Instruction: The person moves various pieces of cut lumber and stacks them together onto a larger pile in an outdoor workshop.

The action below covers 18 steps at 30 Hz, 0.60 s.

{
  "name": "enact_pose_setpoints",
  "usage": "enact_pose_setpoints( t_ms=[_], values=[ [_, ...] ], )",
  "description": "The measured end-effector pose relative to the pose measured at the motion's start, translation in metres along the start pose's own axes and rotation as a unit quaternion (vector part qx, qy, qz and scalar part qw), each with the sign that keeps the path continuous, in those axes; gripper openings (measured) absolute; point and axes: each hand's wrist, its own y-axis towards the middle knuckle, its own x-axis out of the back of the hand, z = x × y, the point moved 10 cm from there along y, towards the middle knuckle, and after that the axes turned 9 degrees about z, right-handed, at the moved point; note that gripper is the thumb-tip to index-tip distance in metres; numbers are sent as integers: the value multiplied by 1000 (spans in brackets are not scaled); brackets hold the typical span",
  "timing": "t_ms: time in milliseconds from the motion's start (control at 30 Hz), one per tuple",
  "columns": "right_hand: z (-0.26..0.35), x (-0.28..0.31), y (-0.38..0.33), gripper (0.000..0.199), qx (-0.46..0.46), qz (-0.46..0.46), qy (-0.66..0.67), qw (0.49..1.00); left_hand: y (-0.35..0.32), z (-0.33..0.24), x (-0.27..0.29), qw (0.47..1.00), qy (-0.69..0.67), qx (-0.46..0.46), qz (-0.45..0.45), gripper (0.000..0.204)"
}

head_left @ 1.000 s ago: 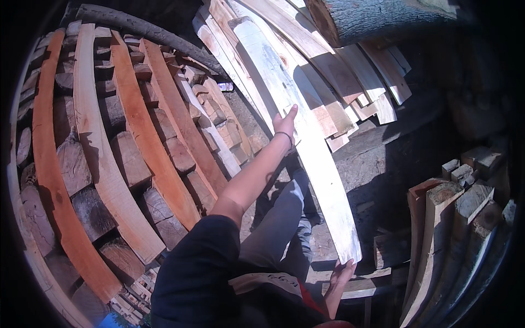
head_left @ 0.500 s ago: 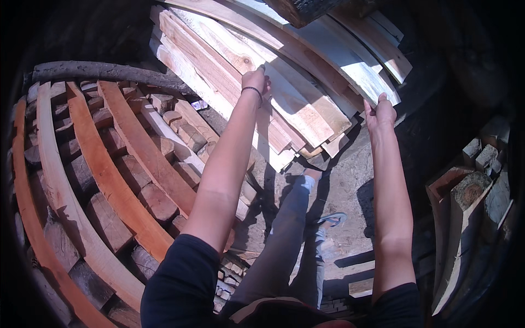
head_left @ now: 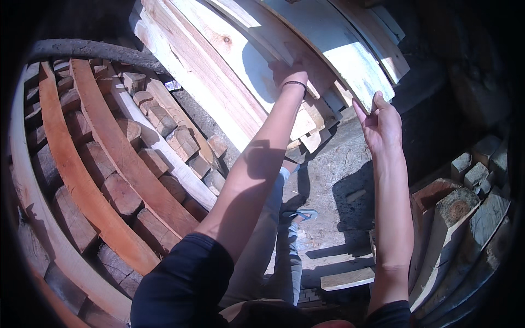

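Left hand [head_left: 290, 74]: fingers curled under the edge of a pale grey plank [head_left: 333, 49] atop the leaning board stack [head_left: 219, 71]. Right hand [head_left: 383, 123]: fingers spread wide, tips touching the same plank's lower end. Left of the fingers: log pile [head_left: 136, 164] with curved reddish slabs [head_left: 109, 147]. Below them: dirt ground [head_left: 333, 180].

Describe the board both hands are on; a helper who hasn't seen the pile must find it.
Start at the plank stack leaning along the top of the view, above the dirt ground. The board lies topmost on it, with the left hand pressed beneath its near edge and the right hand at its lower end. Unlike the reddish, fresh-cut planks under it, it is weathered pale grey.
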Motion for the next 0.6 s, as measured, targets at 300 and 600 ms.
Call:
enact_pose_setpoints(
  t_ms=[300, 600],
  values=[
    [54, 63, 44, 55, 100, -117, -582, 798, -43, 11, -17, 952, 229, -182, 92, 56],
    [-164, 172, -238, 62, -260, 96, 155, 948, -443, 83, -57, 735, 254, -483, 402, 65]
  ],
)
